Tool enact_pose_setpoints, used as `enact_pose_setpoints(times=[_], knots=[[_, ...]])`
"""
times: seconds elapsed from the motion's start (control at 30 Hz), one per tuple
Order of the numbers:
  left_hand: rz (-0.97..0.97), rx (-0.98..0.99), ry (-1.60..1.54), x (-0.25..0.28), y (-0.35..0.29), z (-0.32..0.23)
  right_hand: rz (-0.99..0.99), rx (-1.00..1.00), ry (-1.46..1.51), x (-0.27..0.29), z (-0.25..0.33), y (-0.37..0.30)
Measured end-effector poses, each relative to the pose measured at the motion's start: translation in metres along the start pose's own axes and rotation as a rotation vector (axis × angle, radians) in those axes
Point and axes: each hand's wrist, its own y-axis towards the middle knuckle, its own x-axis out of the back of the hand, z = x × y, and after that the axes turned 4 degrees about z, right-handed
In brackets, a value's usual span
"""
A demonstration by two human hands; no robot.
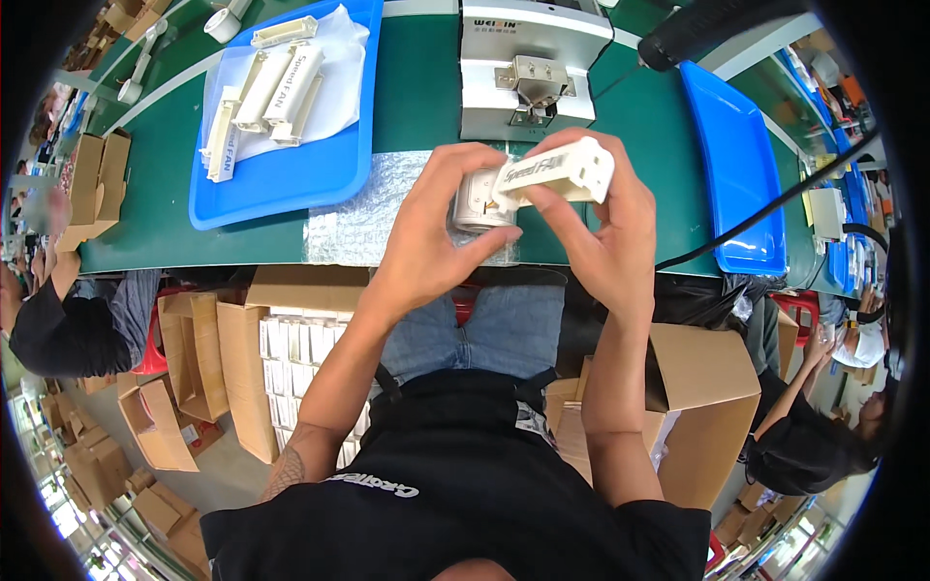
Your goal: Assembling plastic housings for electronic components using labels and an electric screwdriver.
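My left hand [423, 225] curls around a round white plastic part [473, 201] with an open face, just above the bench's front edge. In my right hand [620, 237] is a long cream plastic housing [554, 174] with dark lettering along its side, gripped between thumb and fingers. The housing is tilted, its near left end against or just over the round part; whether they are joined I cannot tell. Right behind my hands stands a metal-and-white bench machine [538, 53] with a small metal fixture on its front.
A blue tray [291, 194] at the left holds several similar cream housings [281, 87] on a white bag. Bubble wrap [354, 228] lies beside it. Another blue tray [741, 184], a black screwdriver [712, 34] and a black cable [765, 213] are rightward. Cardboard boxes [702, 368] flank my legs; people sit either side.
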Motion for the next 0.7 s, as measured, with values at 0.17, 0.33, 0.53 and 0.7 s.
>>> enact_pose_setpoints(times=[0.17,0.33,0.53,0.7], knots=[[-0.027,0.050,-0.083,-0.002,0.000,-0.001,-0.099,0.085,-0.015,-0.009,-0.010,0.000],[-0.028,0.054,-0.079,-0.005,0.001,0.001,0.009,0.149,-0.202,-0.002,-0.004,0.003],[-0.036,0.060,-0.130,-0.009,0.002,0.007,0.008,0.142,-0.148,-0.004,-0.002,0.006],[-0.079,0.131,-0.144,-0.005,0.011,0.002,-0.005,0.033,-0.129,-0.005,0.000,0.008]])
